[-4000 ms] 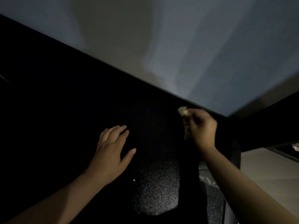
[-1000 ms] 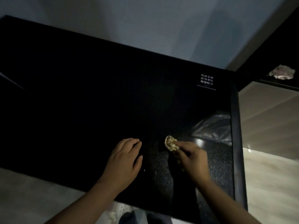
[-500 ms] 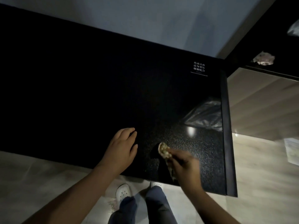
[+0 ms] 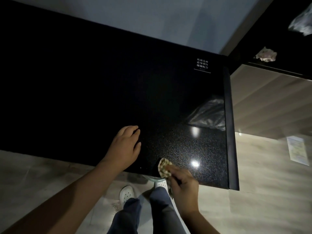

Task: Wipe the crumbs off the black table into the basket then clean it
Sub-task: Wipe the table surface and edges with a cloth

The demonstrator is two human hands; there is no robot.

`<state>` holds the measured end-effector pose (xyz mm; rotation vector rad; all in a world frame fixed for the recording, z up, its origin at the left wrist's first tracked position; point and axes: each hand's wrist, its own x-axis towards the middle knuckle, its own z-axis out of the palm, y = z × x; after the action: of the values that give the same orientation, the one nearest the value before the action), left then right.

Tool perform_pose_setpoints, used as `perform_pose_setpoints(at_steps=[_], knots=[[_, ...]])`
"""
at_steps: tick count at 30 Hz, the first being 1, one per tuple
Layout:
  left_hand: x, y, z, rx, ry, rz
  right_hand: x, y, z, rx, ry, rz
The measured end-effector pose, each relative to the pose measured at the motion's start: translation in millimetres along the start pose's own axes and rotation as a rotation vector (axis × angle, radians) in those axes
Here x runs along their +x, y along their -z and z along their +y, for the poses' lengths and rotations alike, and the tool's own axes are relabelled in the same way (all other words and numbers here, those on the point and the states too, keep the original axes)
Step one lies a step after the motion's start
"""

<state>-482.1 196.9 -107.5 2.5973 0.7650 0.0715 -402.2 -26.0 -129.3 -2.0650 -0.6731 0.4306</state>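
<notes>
1. The black table [image 4: 81, 85] fills the left and middle of the view. Its near edge runs slantwise above a pale floor [image 4: 33, 179].
2. The left hand [image 4: 125, 147] rests palm down on the table near that edge. Its fingers [image 4: 133, 130] are loose, slightly bent, and grasp nothing.
3. A tiny pale speck [image 4: 140, 167] lies on the table between the left hand and the cloth.
4. Below the edge stand two white shoes [image 4: 127, 194] and dark trouser legs [image 4: 162, 211].
5. The checked cloth [image 4: 164, 167] lies bunched on the table at its near edge, well to the right of the left fingers.
6. The right hand [image 4: 184, 188] grips the cloth. Its fingers [image 4: 177, 173] are clenched over the cloth's right part, and the bunched end sticks out to their left.
7. A pale curved rim [image 4: 154, 179] shows just under the edge below the cloth. I cannot tell what it is.
8. White lettering [image 4: 202, 64] sits at the table's far right corner.
9. A sheet of paper [image 4: 298, 150] lies on the floor to the right.
</notes>
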Motion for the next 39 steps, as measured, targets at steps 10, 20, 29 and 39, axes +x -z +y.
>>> perform_pose_setpoints(at_steps=[10, 20, 29, 39], knots=[[23.6, 17.6, 2.0, -0.075, 0.047, -0.025, 94.8, 23.7, -65.0, 0.396, -0.205, 0.119], [92.0, 19.6, 1.5, -0.082, 0.138, 0.079, 267.0, 39.4, -70.5, 0.161, 0.014, 0.076], [191.8, 17.2, -11.6, -0.016, 0.158, 0.249, 430.1, 23.9, -55.3, 0.001, 0.150, 0.167], [220.9, 0.8, -24.6, 0.102, 0.224, 0.257, 559.1, -19.5, -37.3, -0.119, 0.138, 0.166]])
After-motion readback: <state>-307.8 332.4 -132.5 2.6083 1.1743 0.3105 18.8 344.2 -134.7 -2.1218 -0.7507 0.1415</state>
